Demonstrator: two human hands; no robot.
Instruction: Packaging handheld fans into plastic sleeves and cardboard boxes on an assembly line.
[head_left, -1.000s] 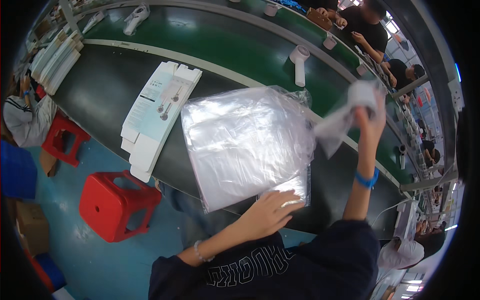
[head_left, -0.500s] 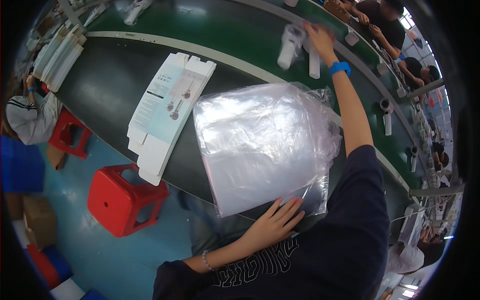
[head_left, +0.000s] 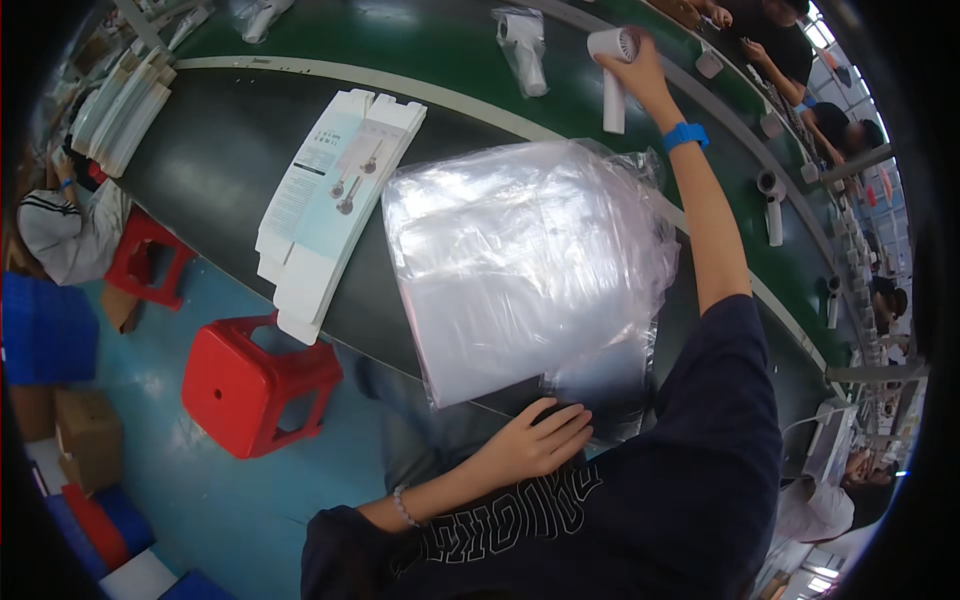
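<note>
My right hand (head_left: 646, 76) is closed around the head of a white hair dryer (head_left: 612, 88) over the green belt; its round grille faces the fingers and its handle points down. A second white hair dryer, in a clear bag (head_left: 524, 52), lies on the belt to its left. My left hand (head_left: 532, 438) is at the table's near edge, fingers stretched out and holding nothing. Just beyond it lies a stack of clear plastic bags (head_left: 520, 270). Left of the stack are flat white and light-blue printed cartons (head_left: 335, 190).
The green conveyor belt (head_left: 420, 60) curves along the far side, with more white hair dryers (head_left: 773, 210) to the right. Red stools (head_left: 235, 385) stand at the left below the black table (head_left: 225, 130). Folded cartons (head_left: 125, 115) are piled far left. Other people sit around.
My right hand has closed on the white hair dryer and lifted it slightly. The bagged one has moved left along the belt. My left hand has drawn back a little from the bags.
</note>
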